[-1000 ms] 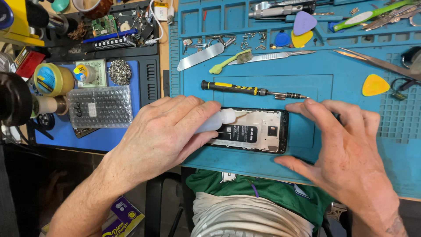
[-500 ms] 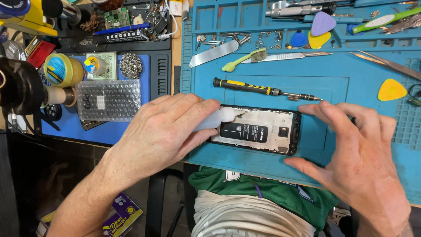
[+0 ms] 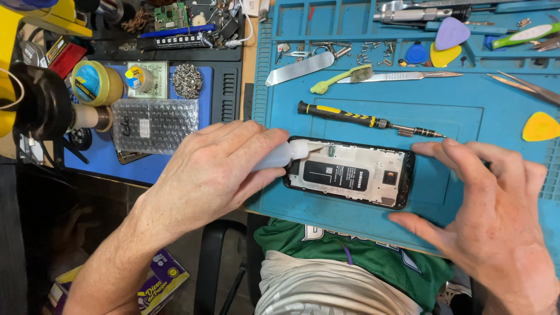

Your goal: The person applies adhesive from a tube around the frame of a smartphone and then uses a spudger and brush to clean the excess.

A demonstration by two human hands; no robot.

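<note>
Little moved: left hand (image 3: pixel 213 172) still pinches squeeze bottle (image 3: pixel 280 156) over phone (image 3: pixel 350 172), right hand (image 3: pixel 496 204) spread.

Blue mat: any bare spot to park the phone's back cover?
Bare mat between the screwdriver and yellow pick; thin strip below the phone. Top tray crowded with tools and screws. Left hand, right hand flank the phone.

The light was bright and even from above, shadows were soft, the picture was sharp, and the edges bent slightly.
</note>
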